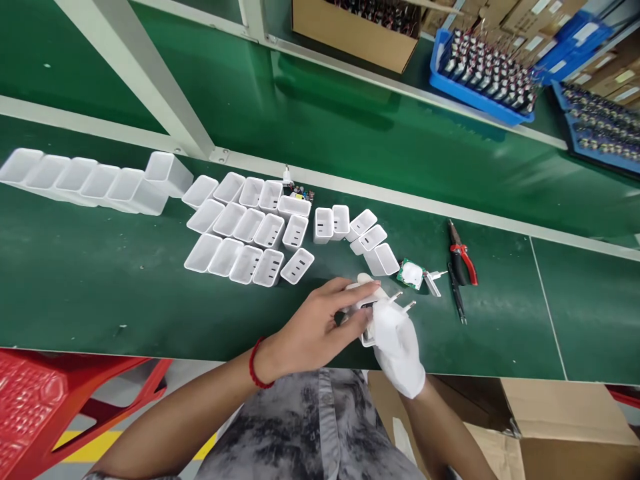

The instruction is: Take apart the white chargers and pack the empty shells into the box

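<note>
Near the bench's front edge, both hands are closed around a white charger housing [369,339] with an open side and two metal plug pins pointing to the upper right. My left hand [320,323], bare with a red cord on the wrist, pinches it between thumb and fingers. Wearing a white glove, my right hand [401,350] grips it from the right; its fingers partly hide the housing. Dark parts show inside the opening. Just beyond lie a white open case [384,259], a green circuit board [411,274] with a white patch, and a white plug piece [433,283].
Several white cases [245,223] stand in rows at left centre, with another row [83,177] farther left. Pliers [461,257] and black tweezers [456,293] lie at right. A blue tray [480,77] of parts sits on the shelf. A red stool [45,407] is below left.
</note>
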Available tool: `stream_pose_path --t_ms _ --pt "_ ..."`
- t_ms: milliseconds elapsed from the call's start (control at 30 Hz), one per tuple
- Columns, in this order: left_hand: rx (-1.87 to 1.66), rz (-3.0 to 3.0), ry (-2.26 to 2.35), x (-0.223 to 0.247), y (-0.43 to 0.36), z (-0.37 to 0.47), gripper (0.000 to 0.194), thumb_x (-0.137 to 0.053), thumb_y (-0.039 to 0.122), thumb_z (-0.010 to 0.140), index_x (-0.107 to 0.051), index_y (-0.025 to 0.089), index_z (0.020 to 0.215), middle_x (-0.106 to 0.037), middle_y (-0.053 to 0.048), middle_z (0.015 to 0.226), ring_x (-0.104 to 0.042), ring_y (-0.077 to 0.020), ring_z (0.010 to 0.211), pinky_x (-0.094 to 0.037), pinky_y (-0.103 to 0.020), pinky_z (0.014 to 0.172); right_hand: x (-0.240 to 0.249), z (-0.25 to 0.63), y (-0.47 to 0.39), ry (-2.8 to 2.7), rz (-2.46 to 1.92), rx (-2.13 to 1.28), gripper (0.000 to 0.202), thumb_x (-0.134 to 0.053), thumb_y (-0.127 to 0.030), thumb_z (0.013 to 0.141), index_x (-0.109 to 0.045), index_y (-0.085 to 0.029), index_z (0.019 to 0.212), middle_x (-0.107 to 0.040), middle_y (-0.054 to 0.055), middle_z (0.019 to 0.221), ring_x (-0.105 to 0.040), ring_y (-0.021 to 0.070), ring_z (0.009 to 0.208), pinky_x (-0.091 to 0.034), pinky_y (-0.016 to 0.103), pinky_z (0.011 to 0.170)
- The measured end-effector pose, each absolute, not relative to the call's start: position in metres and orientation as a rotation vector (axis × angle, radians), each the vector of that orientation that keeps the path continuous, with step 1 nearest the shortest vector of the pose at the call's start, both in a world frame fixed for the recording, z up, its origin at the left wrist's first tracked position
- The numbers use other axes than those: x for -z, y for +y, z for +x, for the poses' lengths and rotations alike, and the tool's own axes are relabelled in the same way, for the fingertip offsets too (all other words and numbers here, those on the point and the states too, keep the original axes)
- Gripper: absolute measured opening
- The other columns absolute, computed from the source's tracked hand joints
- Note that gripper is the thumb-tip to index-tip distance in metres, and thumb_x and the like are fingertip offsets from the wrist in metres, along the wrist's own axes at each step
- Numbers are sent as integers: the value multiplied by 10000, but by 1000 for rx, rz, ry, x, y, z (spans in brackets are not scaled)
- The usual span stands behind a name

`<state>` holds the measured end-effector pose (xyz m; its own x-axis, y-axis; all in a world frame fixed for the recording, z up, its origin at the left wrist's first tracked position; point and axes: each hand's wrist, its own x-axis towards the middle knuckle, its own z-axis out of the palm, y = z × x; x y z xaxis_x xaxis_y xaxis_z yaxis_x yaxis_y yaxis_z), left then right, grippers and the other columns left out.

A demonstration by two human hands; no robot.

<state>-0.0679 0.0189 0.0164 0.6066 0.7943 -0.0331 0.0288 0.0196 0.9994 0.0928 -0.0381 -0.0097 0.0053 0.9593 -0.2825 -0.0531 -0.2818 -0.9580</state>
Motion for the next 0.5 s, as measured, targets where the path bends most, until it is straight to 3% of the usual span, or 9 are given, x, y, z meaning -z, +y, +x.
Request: stream_pose_path --t_ms 133,233,367,433,500 --pt "-666 1415 825 -14 21 -62 451 -523 388 962 -573 215 1375 -614 -115 1133 -603 -170 855 -495 -238 600 12 97 -34 -1026 -1384 -1420 460 -610 -568 861 -672 -267 1203 -721 67 1018 -693 289 1015 -603 439 877" --pt "-585 1320 934 -15 30 -57 497 -517 508 956 -585 233 1365 -623 -56 975 -579 -151 768 -510 -265 662 1 112 -28 -1165 -1399 -1428 430 -554 -540 915 -677 -231 1187 -722 75 1073 -653 287 1115 -543 458 987" --pt "-511 1476 1011 -27 42 -48 570 -502 600 935 -575 242 1373 -586 -38 893 -584 -192 839 -533 -322 763 -18 125 -21 -1332 -1553 -1153 572 -742 -472 794 -604 -240 1297 -641 95 1307 -550 322 1277 -438 511 1106" --pt "-553 1522 985 -34 45 -46 573 -483 577 951 -541 230 1403 -577 -48 920 -591 -193 841 -554 -333 770 -22 127 -15 -1181 -1583 -1085 598 -774 -408 769 -584 -267 1317 -625 82 1337 -573 312 1251 -512 486 1032" --pt "-662 1442 897 -40 44 -46 550 -460 528 976 -484 236 1442 -581 -66 1028 -616 -175 836 -580 -316 746 -23 131 -6 -933 -1506 -1089 510 -689 -416 821 -582 -300 1305 -632 58 1329 -620 292 1182 -601 437 860"
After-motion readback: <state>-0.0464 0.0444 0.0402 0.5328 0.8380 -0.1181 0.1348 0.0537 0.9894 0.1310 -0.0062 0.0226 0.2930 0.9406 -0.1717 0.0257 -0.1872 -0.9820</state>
